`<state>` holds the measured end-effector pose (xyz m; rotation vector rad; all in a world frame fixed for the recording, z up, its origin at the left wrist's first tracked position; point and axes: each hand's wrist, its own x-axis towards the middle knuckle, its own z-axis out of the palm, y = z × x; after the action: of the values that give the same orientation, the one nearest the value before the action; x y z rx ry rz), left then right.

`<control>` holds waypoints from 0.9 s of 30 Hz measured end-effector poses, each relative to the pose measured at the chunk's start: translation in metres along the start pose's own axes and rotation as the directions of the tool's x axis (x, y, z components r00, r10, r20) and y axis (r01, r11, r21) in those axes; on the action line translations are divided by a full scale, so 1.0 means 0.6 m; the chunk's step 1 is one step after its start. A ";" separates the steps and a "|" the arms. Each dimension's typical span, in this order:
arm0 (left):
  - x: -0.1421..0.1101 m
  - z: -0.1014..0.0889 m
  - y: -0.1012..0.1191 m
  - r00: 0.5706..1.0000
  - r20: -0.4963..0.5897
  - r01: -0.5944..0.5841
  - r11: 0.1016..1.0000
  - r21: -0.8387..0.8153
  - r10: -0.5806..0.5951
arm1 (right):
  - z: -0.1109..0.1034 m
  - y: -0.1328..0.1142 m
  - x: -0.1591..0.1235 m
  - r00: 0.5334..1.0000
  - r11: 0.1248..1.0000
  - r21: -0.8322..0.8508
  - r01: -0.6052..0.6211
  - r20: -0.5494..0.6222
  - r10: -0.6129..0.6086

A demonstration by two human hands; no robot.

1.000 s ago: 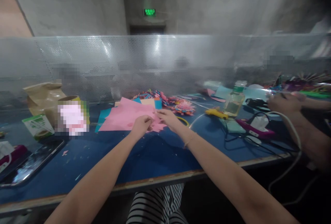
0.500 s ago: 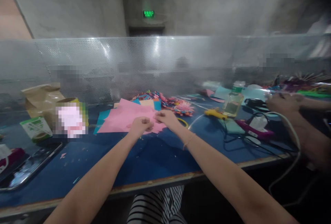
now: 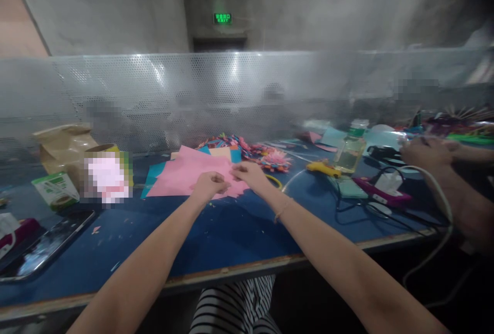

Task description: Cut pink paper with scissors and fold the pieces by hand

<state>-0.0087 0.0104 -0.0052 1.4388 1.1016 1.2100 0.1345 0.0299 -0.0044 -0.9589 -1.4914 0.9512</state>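
Observation:
Both of my hands are in front of and above a stack of pink paper (image 3: 179,172) on the blue table. My left hand (image 3: 207,185) is closed, its thumb and fingers pinched together. Close beside it, my right hand (image 3: 248,173) pinches in the same way. Whatever lies between the fingertips is too small and blurred to make out against the pink sheets. Blue paper (image 3: 152,177) shows under the stack on its left. Behind it lie colourful fringed paper pieces (image 3: 276,158).
On the left are a brown paper bag (image 3: 64,148), a green-white box (image 3: 57,191) and a phone (image 3: 50,244). A yellow glue gun (image 3: 324,169), a bottle (image 3: 350,151) and cables lie right. Another person's hands (image 3: 422,154) are at far right. A perforated screen (image 3: 154,87) stands behind.
Both hands stay pinched close together above the pink paper, with hardly any movement. The view has shifted very slightly.

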 end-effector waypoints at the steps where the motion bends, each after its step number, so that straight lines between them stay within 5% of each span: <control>1: 0.000 -0.001 0.000 1.000 -0.004 0.001 1.000 0.016 -0.001 | -0.001 -0.002 -0.001 1.000 1.000 -0.027 0.011 0.006 -0.011; 7: 0.011 -0.007 -0.014 0.997 0.025 -0.074 0.972 0.221 0.070 | -0.004 -0.011 -0.010 0.991 0.972 -0.204 0.117 0.090 -0.100; 12: 0.022 -0.012 -0.030 0.972 -0.045 -0.222 0.967 0.125 0.229 | -0.004 -0.010 -0.012 0.969 0.944 -0.300 0.133 0.241 -0.060; 17: 0.025 -0.015 -0.033 0.966 -0.126 -0.218 0.973 0.076 0.226 | -0.051 0.017 0.002 0.989 0.622 -0.774 0.119 0.149 -0.003; 20: 0.021 -0.013 -0.029 0.973 -0.110 -0.203 0.979 0.002 0.202 | -0.083 0.046 0.014 0.971 0.261 -0.962 -0.084 -0.020 0.238; 27: 0.011 -0.007 -0.016 0.983 -0.091 -0.164 0.985 -0.055 0.158 | -0.112 0.082 0.045 0.950 0.265 -0.957 -0.120 -0.033 0.311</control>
<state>-0.0127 0.0190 -0.0131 1.4613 1.0113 1.4207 0.2019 0.0769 -0.0334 -2.0558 -2.1515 0.1535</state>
